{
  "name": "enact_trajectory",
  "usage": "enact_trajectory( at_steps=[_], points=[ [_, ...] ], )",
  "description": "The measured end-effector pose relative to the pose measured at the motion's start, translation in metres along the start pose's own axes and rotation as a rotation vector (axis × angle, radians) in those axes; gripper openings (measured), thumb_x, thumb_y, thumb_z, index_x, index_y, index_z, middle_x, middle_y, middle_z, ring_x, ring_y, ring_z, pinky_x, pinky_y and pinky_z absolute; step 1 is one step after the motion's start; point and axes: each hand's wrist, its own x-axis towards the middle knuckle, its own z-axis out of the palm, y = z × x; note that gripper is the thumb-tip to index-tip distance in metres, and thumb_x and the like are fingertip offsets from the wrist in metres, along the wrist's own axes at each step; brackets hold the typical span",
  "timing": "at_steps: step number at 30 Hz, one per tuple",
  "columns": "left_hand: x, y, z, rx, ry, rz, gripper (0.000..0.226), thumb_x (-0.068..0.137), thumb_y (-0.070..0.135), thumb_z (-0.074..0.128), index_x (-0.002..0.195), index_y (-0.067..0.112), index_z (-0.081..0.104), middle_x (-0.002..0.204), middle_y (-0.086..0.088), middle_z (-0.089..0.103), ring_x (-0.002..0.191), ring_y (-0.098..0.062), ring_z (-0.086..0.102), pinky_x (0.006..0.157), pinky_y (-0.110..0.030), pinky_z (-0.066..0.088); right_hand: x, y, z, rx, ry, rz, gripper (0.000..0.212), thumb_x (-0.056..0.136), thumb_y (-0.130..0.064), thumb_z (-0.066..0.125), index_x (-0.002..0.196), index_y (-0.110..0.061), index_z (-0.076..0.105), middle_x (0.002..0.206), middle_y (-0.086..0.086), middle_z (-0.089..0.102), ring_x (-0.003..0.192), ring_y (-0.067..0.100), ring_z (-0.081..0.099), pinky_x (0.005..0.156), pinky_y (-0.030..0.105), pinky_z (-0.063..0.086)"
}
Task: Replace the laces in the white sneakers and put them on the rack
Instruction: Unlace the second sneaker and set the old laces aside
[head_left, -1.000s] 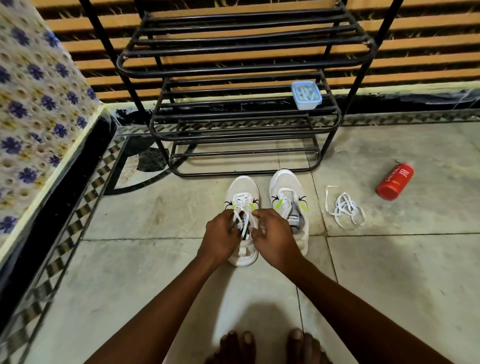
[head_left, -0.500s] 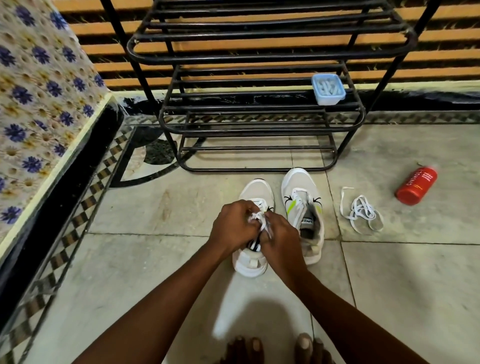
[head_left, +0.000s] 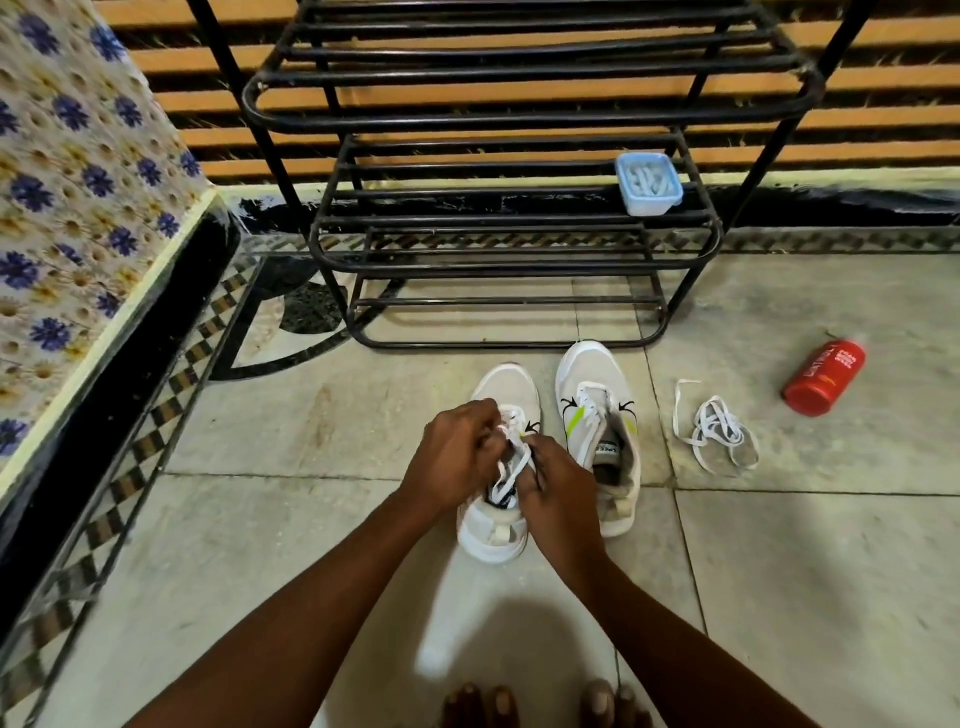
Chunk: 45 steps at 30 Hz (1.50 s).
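Two white sneakers stand side by side on the floor tiles in front of a black metal rack (head_left: 524, 260). Over the left sneaker (head_left: 493, 525) both hands work its white lace (head_left: 511, 467). My left hand (head_left: 457, 457) pinches the lace near the upper eyelets, and my right hand (head_left: 561, 488) grips the lace strands beside it. The hands hide most of the shoe's tongue. The right sneaker (head_left: 597, 415) stands untouched, its lace threaded loosely. A loose white lace (head_left: 717, 431) lies in a tangle on the floor to its right.
A red bottle (head_left: 826, 376) lies on its side at the far right. A small blue lidded box (head_left: 649, 182) sits on a rack shelf. A floral patterned surface (head_left: 78, 208) with a black edge borders the left. My bare toes (head_left: 545, 706) show at the bottom.
My hands have drawn together over the left sneaker, lifting the lace ends up between them. The camera view has shifted, so everything sits a little further right in the frame.
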Motion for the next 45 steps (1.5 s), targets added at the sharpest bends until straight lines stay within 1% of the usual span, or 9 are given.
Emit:
enact_trajectory(
  at_steps=[5,11,15,19,23,28,36,41,45],
  points=[
    [0.006,-0.011,0.006,-0.428,0.167,-0.488,0.02,0.084,0.008,0.068,0.072,0.018,0.057,0.076,0.007,0.074,0.073,-0.012,0.071,0.07,-0.038,0.057,-0.003,0.002,0.003,0.006,0.002,0.003,0.037,0.084,-0.011,0.06,0.119,-0.02,0.068,0.106,-0.001,0.072,0.099,0.018,0.067,0.089,0.035,0.053],
    [0.01,-0.007,-0.013,-0.473,-0.132,-0.21,0.018,0.082,0.01,0.068,0.088,0.025,0.075,0.087,0.002,0.076,0.084,-0.018,0.07,0.076,-0.03,0.051,-0.006,0.007,0.008,0.032,-0.014,0.018,0.037,0.086,-0.007,0.062,0.12,-0.023,0.068,0.107,-0.006,0.07,0.1,0.011,0.066,0.091,0.027,0.051],
    [0.017,0.0,-0.015,-0.092,-0.257,-0.132,0.013,0.085,0.019,0.078,0.084,0.032,0.079,0.088,0.012,0.064,0.085,-0.004,0.062,0.075,-0.03,0.051,-0.004,0.005,0.006,-0.009,0.01,-0.023,0.032,0.085,-0.007,0.061,0.113,-0.019,0.07,0.102,-0.004,0.071,0.095,0.009,0.064,0.086,0.006,0.04],
    [0.021,0.013,-0.017,0.164,-0.159,-0.087,0.02,0.089,0.017,0.067,0.086,0.036,0.072,0.096,0.017,0.058,0.091,0.0,0.057,0.071,-0.029,0.049,-0.005,-0.001,-0.003,-0.083,-0.008,-0.032,0.023,0.084,-0.003,0.065,0.085,-0.026,0.062,0.071,-0.014,0.058,0.067,0.004,0.053,0.065,0.013,0.033],
    [0.019,0.006,-0.014,-0.213,0.012,-0.276,0.011,0.091,0.028,0.059,0.081,0.031,0.061,0.091,0.018,0.075,0.09,-0.007,0.071,0.077,-0.039,0.058,-0.006,-0.01,-0.009,-0.09,0.037,-0.025,0.032,0.082,0.0,0.063,0.074,-0.028,0.049,0.059,-0.014,0.042,0.057,0.006,0.043,0.058,0.016,0.027],
    [0.016,0.004,-0.007,-0.674,0.223,-0.698,0.018,0.088,0.003,0.048,0.083,0.017,0.056,0.085,-0.012,0.075,0.07,-0.025,0.062,0.059,-0.03,0.042,-0.004,-0.009,-0.007,-0.166,-0.006,0.007,0.014,0.078,0.0,0.064,0.089,-0.009,0.067,0.076,0.008,0.066,0.068,0.026,0.059,0.064,0.02,0.03],
    [0.028,-0.007,-0.019,-0.027,-0.2,-0.173,0.018,0.074,0.029,0.092,0.089,0.032,0.082,0.092,0.012,0.058,0.097,-0.013,0.053,0.089,-0.027,0.044,0.003,-0.008,-0.009,-0.294,-0.11,-0.062,0.013,0.076,-0.009,0.064,0.088,-0.008,0.064,0.082,0.014,0.066,0.073,0.035,0.066,0.062,0.035,0.051],
    [0.022,-0.007,-0.007,0.11,0.06,-0.007,0.016,0.082,0.011,0.069,0.08,0.027,0.068,0.095,0.015,0.052,0.095,-0.015,0.049,0.076,-0.04,0.052,-0.001,-0.006,0.003,-0.275,-0.048,-0.089,0.049,0.065,0.005,0.078,0.113,-0.001,0.068,0.117,0.017,0.067,0.103,0.033,0.069,0.093,0.029,0.048],
    [0.027,0.002,-0.013,-0.445,0.469,-0.286,0.018,0.102,-0.001,0.046,0.088,0.01,0.05,0.083,0.007,0.073,0.077,-0.009,0.074,0.073,-0.03,0.059,0.0,-0.008,0.005,-0.253,-0.07,-0.099,0.048,0.069,0.005,0.072,0.117,-0.001,0.066,0.117,0.017,0.065,0.103,0.036,0.068,0.09,0.036,0.055]
  ],
)
